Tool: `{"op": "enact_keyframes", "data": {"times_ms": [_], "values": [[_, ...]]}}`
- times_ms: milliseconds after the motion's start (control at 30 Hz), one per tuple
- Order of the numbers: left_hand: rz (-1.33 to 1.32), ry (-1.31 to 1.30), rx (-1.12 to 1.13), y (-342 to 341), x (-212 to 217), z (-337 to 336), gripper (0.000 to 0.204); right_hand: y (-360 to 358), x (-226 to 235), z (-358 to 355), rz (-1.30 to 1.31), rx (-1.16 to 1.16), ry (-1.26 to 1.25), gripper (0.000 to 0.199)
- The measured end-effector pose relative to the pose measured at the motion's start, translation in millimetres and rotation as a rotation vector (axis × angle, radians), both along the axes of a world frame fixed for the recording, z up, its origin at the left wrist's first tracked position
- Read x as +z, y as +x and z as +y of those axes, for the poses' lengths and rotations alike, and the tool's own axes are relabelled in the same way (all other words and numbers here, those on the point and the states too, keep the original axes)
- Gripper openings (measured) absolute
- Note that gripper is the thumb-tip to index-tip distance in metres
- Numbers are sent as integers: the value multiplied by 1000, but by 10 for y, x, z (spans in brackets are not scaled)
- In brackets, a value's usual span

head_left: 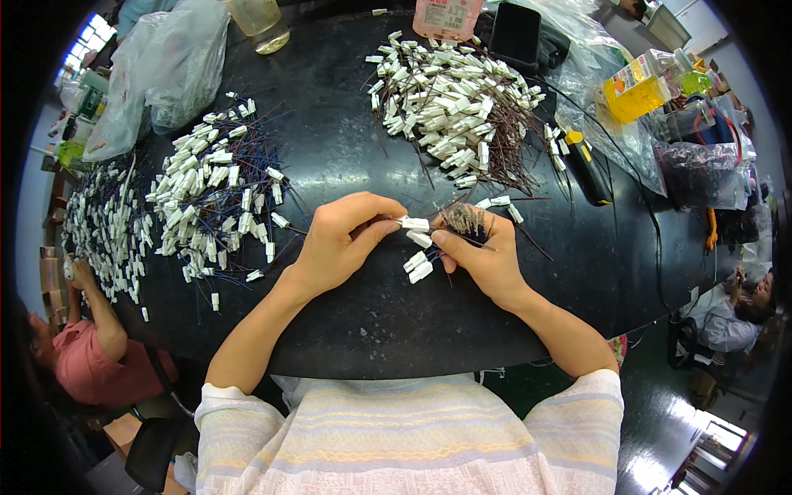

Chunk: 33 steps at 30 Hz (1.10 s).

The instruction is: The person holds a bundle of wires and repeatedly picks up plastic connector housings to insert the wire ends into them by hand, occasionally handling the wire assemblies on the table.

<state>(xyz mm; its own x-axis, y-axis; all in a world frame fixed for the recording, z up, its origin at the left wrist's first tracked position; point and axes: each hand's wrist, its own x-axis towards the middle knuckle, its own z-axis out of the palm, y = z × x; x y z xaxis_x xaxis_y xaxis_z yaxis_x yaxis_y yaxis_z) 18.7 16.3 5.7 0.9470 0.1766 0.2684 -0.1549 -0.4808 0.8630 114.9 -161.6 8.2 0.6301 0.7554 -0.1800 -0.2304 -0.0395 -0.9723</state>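
In front of me, my left hand [345, 239] is closed in a pinch, thumb and forefinger at the end of a white wire connector [415, 223]. My right hand [488, 260] is closed around a small bunch of thin wires [466, 219] whose ends fan out above its fingers. Several more white connectors [419, 269] on dark blue wires dangle below its thumb. The pinched connector lies between both hands; whether the right fingers touch it too, I cannot tell. Just beyond the right hand, a few loose connectors [499, 201] with brown wires rest on the black table [346, 330].
A large heap of brown-wired connectors [450, 103] lies ahead; blue-wired heaps [210, 177] spread leftward. At right are a yellow-and-black cutter [587, 169], a black phone [515, 37], a cable and a yellow bottle [635, 95]. Plastic bags [169, 70] sit far left. A co-worker [91, 346] works at left.
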Motion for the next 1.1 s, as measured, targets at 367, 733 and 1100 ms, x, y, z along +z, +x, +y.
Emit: {"op": "enact_keyframes", "data": {"times_ms": [367, 733, 1100], "values": [[134, -273, 2, -68, -13, -101, 13, -1, -23, 14, -72, -3, -48, 4], [343, -695, -38, -57, 32, -111, 15, 70, -37, 1, 27, -5, -23, 10], [355, -695, -45, -81, 39, -137, 16, 61, 31, -25, -20, 40, -81, 8]]}}
